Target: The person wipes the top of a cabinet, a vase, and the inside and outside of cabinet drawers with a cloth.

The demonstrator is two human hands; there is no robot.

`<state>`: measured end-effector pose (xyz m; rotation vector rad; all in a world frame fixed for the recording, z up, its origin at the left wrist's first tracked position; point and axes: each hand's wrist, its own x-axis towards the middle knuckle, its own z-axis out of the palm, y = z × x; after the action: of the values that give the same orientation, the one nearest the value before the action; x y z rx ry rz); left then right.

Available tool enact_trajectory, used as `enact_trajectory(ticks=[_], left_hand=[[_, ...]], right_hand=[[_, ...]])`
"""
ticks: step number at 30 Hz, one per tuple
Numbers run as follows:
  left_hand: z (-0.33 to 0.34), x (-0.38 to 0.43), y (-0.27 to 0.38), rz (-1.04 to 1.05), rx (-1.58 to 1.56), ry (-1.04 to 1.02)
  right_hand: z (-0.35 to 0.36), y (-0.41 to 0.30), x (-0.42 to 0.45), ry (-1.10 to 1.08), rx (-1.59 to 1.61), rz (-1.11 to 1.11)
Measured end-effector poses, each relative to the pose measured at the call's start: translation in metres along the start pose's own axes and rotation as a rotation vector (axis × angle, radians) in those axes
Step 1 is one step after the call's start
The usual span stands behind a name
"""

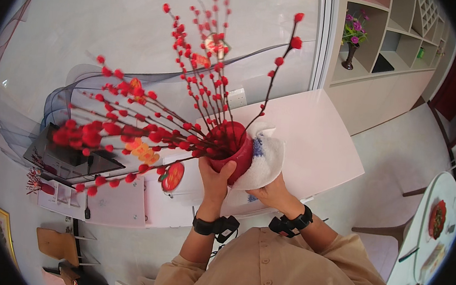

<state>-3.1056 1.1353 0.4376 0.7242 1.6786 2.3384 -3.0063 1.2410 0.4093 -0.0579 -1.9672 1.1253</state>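
Note:
A red vase is held up in front of me, above a pale pink cabinet top. Out of it fan several dark branches with red buds, hung with red and orange paper ornaments. My left hand grips the vase's near left side, thumb at the rim. In my right hand is a white cloth with blue marks, pressed against the right side of the vase. The cloth hides part of the vase wall and some of my right fingers.
Left stands a television on a low cabinet, with a smaller red vase beyond. A wall socket is behind the branches. Shelving holds a flower vase. At right, a round table bears a red dish.

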Motion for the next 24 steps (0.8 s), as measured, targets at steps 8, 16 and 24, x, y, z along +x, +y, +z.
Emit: enact_trajectory(ticks=[8,16,24], left_hand=[[-0.005,0.002,0.003,-0.193,-0.114,-0.207],[0.001,0.003,0.009,-0.055,-0.012,-0.195],[-0.001,0.013,0.019,0.074,-0.048,-0.024]], right_hand=[[-0.018,0.006,0.017,-0.059,0.372,0.232],[-0.016,-0.023,0.024,-0.064,0.134,0.108],[0.004,0.025,-0.027,-0.04,0.29,0.218]])
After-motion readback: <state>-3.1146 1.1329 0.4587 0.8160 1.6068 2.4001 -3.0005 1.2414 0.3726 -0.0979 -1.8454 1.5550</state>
